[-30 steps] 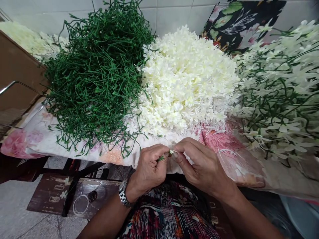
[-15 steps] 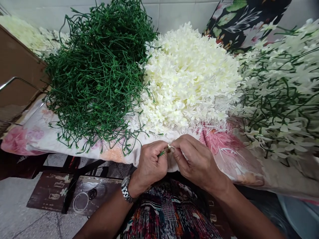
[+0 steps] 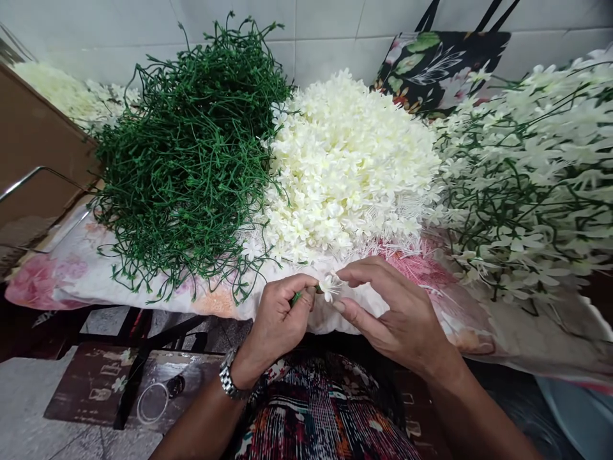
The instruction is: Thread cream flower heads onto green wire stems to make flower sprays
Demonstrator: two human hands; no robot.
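Observation:
My left hand [image 3: 286, 312], wearing a metal watch, pinches a green artificial stem [image 3: 296, 298] between thumb and forefinger. A small white flower [image 3: 329, 287] with thin white strands sits at the stem's end, just past those fingertips. To its right, my right hand [image 3: 390, 313] is open, thumb and forefinger parted around the flower. Beyond my hands lies a heap of loose white blossoms [image 3: 354, 166]. Left of it is a tangled pile of green plastic stems [image 3: 186, 160]. At the right are white flowers on green stems [image 3: 531, 211].
A floral cloth [image 3: 215, 300] covers the work surface. A cardboard box [image 3: 43, 147] and a bent metal rod [image 3: 43, 169] stand at the left. A dark floral bag [image 3: 431, 70] leans on the tiled wall. Below left, a clear ring [image 3: 153, 403] lies on a brown board [image 3: 86, 383].
My right thumb and forefinger have parted and drawn back from the pinch. The white flower now shows spread at the stem's end. The whole view has shifted slightly.

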